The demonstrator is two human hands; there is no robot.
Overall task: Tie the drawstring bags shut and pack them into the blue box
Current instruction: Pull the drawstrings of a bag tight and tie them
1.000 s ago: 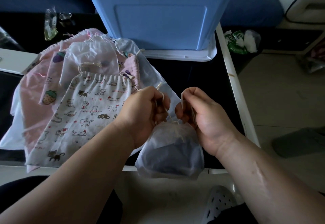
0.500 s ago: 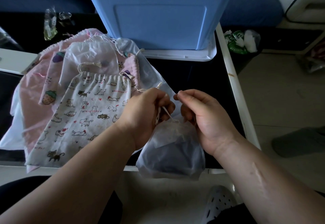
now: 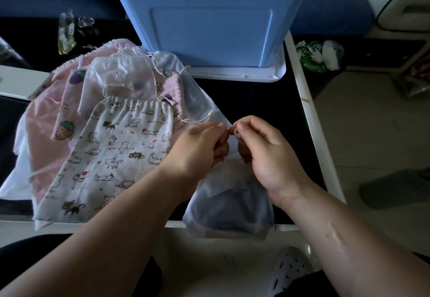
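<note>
The left hand (image 3: 200,147) and right hand (image 3: 267,154), fingers curled, pinch the drawstring (image 3: 236,131) between them above the mouth of the sheer bag (image 3: 230,206), which lies at the near edge of the table (image 3: 256,108), just right of the cat-print bag (image 3: 116,157); the blue box (image 3: 209,17) stands behind

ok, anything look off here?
Nothing spilled or torn. One thing: the sheer bag, whose drawstring the left hand and right hand pinch, hangs partly over the table's near edge, so it could slip off if released.
</note>
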